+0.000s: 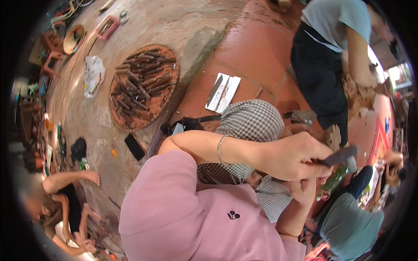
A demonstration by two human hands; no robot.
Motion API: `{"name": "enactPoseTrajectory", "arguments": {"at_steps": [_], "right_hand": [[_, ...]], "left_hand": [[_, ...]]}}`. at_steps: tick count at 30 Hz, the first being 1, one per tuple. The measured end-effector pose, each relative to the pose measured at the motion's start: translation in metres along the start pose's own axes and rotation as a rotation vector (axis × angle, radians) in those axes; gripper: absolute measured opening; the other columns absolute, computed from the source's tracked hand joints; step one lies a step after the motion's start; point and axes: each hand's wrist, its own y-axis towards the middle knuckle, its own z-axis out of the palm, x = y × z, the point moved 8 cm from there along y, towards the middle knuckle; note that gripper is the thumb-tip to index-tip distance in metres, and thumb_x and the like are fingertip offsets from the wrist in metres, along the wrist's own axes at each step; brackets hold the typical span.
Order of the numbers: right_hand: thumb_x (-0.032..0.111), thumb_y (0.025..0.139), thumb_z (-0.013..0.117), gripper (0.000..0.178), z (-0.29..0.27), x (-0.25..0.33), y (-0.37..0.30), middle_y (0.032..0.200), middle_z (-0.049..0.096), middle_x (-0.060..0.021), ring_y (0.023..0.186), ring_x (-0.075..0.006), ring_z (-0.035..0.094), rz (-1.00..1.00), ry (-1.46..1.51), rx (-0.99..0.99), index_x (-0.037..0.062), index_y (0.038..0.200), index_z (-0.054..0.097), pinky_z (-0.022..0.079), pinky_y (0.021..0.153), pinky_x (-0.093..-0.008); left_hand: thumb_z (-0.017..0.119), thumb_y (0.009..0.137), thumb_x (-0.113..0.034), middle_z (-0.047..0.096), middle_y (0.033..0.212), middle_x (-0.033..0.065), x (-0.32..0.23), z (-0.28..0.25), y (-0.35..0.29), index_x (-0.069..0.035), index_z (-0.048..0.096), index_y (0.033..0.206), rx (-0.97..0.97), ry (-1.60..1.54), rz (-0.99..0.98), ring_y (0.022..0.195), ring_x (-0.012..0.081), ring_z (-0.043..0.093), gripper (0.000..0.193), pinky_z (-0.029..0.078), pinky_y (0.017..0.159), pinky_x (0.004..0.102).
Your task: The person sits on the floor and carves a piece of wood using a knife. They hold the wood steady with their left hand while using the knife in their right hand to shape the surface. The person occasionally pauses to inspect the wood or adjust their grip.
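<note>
My left hand, a bracelet on its wrist, is closed with a dark bar-shaped tool sticking out past its fingers. Just under it my right hand is closed against the left one; what lies inside its fingers is hidden. Behind the left hand's fingers shows a rough piece of pale carved wood; whether either hand touches it I cannot tell. Black-and-white checked cloth covers my legs beneath the forearms. Beyond the cloth, a white sheet lies on the red tiles with a dark flat blade-like piece on it.
A round tray of several wooden-handled tools stands on the concrete at left. A phone and a plastic bag lie nearby. One person handles wood at upper right; others sit at lower right and lower left.
</note>
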Motion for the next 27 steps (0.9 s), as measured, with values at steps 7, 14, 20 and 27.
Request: {"name": "enactPoseTrajectory", "arguments": {"at_steps": [7,14,20,27], "right_hand": [[0.018,0.093,0.068,0.025,0.046,-0.017,0.026,0.086,0.072,-0.0136,0.077,-0.0175,0.07,0.268,0.662,-0.035,-0.0056,0.099,0.063,0.055,0.068,-0.0281],[0.004,0.083,0.073,0.006,0.094,0.001,0.027,0.067,0.068,-0.0057,0.053,-0.0158,0.062,-0.061,0.061,-0.168,0.0001,0.083,0.069,0.046,0.047,-0.0263],[0.006,0.079,0.076,0.009,0.105,0.008,0.028,0.066,0.065,-0.0039,0.048,-0.0155,0.056,-0.24,-0.023,-0.21,0.0017,0.083,0.069,0.042,0.044,-0.0271],[0.007,0.075,0.079,0.016,0.092,0.002,0.024,0.067,0.062,-0.003,0.051,-0.0173,0.055,-0.264,-0.04,-0.259,0.003,0.086,0.069,0.043,0.045,-0.0305]], "left_hand": [[0.05,0.106,-0.024,0.056,0.071,-0.0005,-0.011,-0.219,-0.054,-0.004,0.064,0.1,-0.883,0.066,0.101,0.064,0.0087,0.055,0.026,0.047,0.059,0.0261],[0.058,0.087,-0.021,0.069,0.101,0.0267,0.33,-0.364,-0.265,0.002,0.069,0.102,-1.092,0.759,-0.877,0.097,0.0396,0.066,0.029,0.05,0.087,0.0454],[0.056,0.078,-0.008,0.067,0.104,0.0309,0.408,-0.331,-0.261,0.004,0.068,0.099,-1.0,0.943,-0.932,0.107,0.0468,0.061,0.027,0.047,0.096,0.0508],[0.065,0.076,-0.009,0.068,0.089,0.0207,0.341,-0.321,-0.247,-0.001,0.068,0.087,-0.884,1.542,-0.741,0.089,0.0403,0.064,0.014,0.049,0.081,0.0525]]}}
